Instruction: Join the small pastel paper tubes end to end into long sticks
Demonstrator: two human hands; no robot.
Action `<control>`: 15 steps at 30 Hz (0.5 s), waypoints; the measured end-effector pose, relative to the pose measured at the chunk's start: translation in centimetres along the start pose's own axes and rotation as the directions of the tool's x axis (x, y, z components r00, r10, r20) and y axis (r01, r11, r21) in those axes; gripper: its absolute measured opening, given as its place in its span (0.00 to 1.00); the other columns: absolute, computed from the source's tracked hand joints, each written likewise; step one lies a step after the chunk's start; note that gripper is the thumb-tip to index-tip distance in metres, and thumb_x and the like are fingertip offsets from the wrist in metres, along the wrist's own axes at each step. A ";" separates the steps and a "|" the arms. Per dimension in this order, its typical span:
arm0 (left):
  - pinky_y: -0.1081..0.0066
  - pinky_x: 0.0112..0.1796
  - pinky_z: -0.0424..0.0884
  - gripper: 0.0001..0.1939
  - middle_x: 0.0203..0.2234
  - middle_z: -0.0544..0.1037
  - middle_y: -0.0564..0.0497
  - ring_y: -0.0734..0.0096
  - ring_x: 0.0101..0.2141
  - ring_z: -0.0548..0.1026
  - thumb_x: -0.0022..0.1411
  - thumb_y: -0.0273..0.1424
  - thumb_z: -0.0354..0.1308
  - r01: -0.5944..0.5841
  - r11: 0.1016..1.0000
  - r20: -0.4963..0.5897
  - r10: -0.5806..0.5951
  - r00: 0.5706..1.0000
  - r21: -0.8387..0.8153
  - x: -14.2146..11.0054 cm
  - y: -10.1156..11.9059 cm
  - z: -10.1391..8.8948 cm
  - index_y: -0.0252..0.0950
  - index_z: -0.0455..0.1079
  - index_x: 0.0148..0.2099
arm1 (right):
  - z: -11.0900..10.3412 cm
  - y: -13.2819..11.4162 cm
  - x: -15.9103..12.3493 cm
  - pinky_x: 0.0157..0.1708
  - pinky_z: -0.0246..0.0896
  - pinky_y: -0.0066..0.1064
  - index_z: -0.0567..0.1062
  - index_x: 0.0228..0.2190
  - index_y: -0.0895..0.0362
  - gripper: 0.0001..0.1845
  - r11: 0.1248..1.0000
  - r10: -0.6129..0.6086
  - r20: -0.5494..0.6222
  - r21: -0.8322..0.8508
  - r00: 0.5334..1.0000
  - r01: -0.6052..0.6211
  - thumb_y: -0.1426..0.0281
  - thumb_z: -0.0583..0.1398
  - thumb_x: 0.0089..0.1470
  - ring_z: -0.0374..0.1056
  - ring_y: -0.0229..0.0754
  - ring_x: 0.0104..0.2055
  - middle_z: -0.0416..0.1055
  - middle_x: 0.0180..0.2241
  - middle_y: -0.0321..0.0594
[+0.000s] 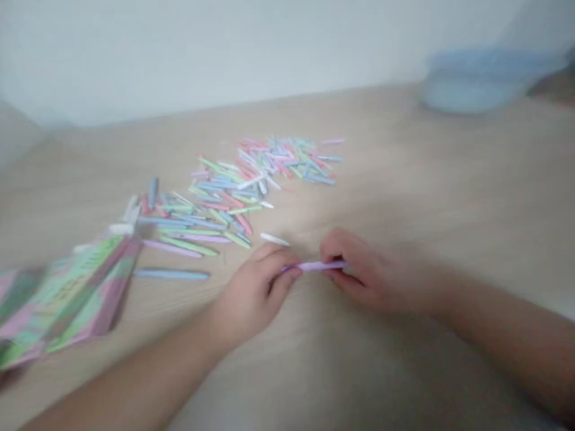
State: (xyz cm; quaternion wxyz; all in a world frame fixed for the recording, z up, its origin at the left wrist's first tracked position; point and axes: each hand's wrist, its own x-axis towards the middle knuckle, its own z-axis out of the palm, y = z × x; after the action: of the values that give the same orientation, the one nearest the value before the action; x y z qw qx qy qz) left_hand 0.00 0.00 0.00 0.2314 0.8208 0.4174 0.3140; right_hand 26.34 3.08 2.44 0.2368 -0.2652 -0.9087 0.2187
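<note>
At lower centre of the frame, a narrow lilac paper strip [321, 266] lies roughly horizontal between the two hands. It appears thin and slightly blurred; fine surface detail cannot be determined. The left hand [256, 293] pinches its left end between thumb and curled fingers, and the right hand [359, 269] pinches its right portion in the same manner. At upper centre, a loose pile of pastel paper strips [233, 191] in pink, green, blue and white rests on a wood-grain table [404, 179]. A single blue strip [171, 274] lies just below the pile, near a pink-and-green printed paper packet [67, 299] at the left edge. A translucent blue container [476, 81] stands at upper right.
</note>
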 end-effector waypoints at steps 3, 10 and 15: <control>0.67 0.46 0.71 0.07 0.40 0.76 0.48 0.66 0.44 0.75 0.76 0.29 0.55 -0.007 1.000 0.005 0.007 1.000 -0.002 0.0 0.0 0.0 0.36 0.75 0.48 | -0.4 0.3 0.3 0.34 0.64 0.31 0.70 0.39 0.52 0.07 0.998 -0.040 0.021 -0.052 0.999 0.041 0.69 0.55 0.72 0.69 0.41 0.36 0.72 0.38 0.39; 0.65 0.49 0.71 0.08 0.43 0.76 0.47 0.64 0.46 0.75 0.76 0.29 0.55 -0.014 1.000 0.018 0.014 1.000 0.003 -0.1 -0.1 0.1 0.37 0.76 0.49 | 0.6 0.1 0.5 0.36 0.67 0.35 0.76 0.52 0.51 0.13 0.994 0.112 0.094 -0.004 0.989 -0.112 0.67 0.54 0.72 0.76 0.44 0.37 0.82 0.39 0.38; 0.66 0.46 0.71 0.07 0.40 0.76 0.48 0.65 0.43 0.75 0.76 0.30 0.56 0.032 0.999 -0.020 -0.032 0.999 -0.004 0.0 -0.2 0.1 0.37 0.75 0.47 | 0.6 0.7 0.0 0.36 0.69 0.36 0.69 0.54 0.55 0.19 0.990 0.093 -0.049 -0.097 0.994 -0.098 0.59 0.61 0.68 0.73 0.45 0.37 0.78 0.41 0.43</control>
State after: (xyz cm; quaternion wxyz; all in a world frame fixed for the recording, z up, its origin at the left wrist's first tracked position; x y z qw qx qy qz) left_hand -0.04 0.08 -0.23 0.2336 0.8105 0.4321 0.3191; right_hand 26.32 3.48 1.59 0.2325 -0.3246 -0.8993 0.1784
